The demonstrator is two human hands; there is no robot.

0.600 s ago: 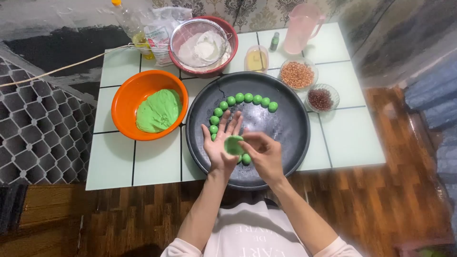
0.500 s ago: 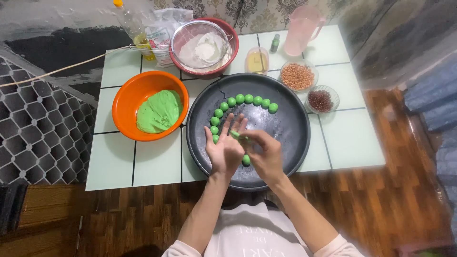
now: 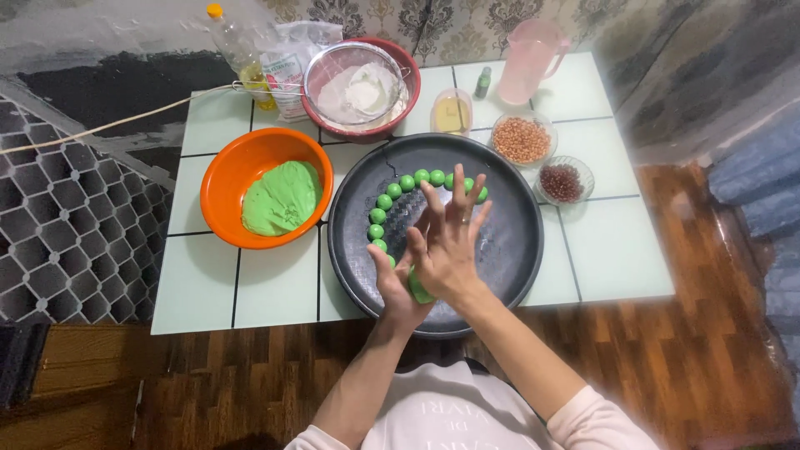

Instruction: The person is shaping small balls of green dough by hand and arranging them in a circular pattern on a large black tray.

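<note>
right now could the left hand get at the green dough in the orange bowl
Probably yes. The orange bowl sits open just left of the dark round tray, nothing covering the green dough. But the left hand is pressed against the right hand with a green dough piece between the palms.

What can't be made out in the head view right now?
- Green dough piece: mostly hidden between the right hand and left hand; its shape cannot be told.
- Row of green balls on the dark tray: the fingers cover part of it, so no full count.
- Sieve contents: white, blurred by mesh.
- Small green bottle: too small for detail.
</note>
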